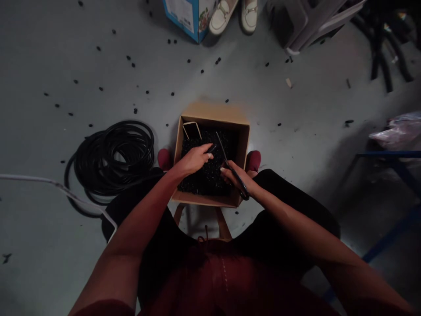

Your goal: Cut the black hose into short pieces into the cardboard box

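Observation:
A cardboard box stands between my knees, with many small black pieces inside. Over its left half, my left hand pinches a short dark piece between thumb and forefinger. My right hand is closed on a pair of scissors at the box's right side, its blades pointing up and slightly left. The black handle sticks out below that hand. A small framed dark object leans in the box's far left corner.
Coiled black tubing lies left of the box. Small black bits are scattered over the floor. Beyond are a blue carton, pale shoes and a grey plastic stool. A blue metal frame stands at right.

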Tool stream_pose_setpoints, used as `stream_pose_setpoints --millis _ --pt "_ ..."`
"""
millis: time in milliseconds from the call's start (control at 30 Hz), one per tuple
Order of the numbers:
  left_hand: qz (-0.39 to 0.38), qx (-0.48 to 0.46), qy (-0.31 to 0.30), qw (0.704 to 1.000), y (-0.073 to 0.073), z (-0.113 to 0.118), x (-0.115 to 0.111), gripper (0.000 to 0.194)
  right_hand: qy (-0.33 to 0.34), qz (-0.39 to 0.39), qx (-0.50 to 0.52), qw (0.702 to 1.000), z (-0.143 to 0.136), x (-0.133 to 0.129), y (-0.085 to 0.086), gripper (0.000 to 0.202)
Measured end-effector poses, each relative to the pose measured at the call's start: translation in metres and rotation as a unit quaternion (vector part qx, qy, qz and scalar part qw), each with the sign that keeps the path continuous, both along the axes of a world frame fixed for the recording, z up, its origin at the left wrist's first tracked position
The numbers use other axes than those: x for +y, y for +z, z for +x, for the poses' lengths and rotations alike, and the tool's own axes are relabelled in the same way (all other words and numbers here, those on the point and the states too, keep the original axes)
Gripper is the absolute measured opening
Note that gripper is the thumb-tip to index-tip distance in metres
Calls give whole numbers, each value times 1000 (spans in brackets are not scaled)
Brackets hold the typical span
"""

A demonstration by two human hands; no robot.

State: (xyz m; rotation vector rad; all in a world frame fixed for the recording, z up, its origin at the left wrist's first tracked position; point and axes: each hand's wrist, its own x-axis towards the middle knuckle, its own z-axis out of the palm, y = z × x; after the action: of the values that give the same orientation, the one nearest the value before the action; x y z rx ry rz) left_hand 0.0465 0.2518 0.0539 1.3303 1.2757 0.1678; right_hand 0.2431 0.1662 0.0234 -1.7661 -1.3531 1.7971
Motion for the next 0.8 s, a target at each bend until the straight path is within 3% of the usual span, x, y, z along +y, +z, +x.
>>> stream_pose_setpoints --millis 133,367,800 --pt "-29 -52 46 997 12 -1 9 40 11 39 -31 999 2 14 11 47" --pt "16 -18 51 998 18 1 11 40 79 75 -74 991 4 25 30 58" --pt "61 73 -82 992 30 2 11 39 132 105 -83 982 6 31 35 61"
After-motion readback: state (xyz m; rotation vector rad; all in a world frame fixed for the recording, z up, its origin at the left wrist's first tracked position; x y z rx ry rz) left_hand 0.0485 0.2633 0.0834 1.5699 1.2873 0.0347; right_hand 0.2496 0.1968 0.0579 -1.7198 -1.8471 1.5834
